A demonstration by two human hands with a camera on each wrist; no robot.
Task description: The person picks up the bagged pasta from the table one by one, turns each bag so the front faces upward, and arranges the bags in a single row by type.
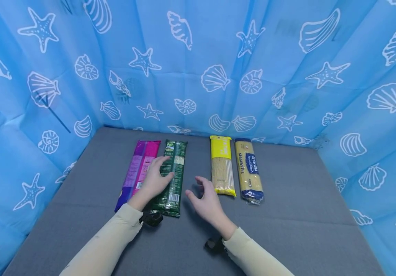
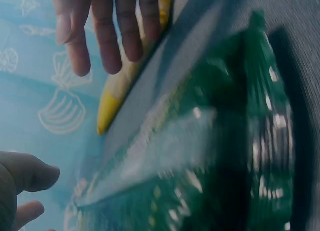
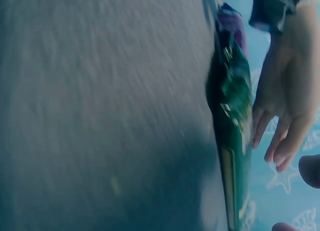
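Note:
Four flat packets lie on a grey tabletop. My left hand [image 1: 156,178] hovers over the green packet [image 1: 174,184], its fingers loosely spread and holding nothing. Left of that lies a purple and pink packet [image 1: 136,165], partly hidden by this hand. My right hand [image 1: 207,201] is raised over the cloth between the green packet and the yellow spaghetti packet [image 1: 223,165], fingers relaxed and apart. Farthest right is the spaghetti packet with blue ends [image 1: 249,168]. In the left wrist view the green packet's crimped end [image 2: 270,126] shows close up.
A grey cloth [image 1: 287,230] covers the table. Blue curtains [image 1: 198,57] with white shells and starfish stand along the back and both sides. A black wrist camera [image 1: 151,218] sits at the left cuff, and another [image 1: 214,246] at the right.

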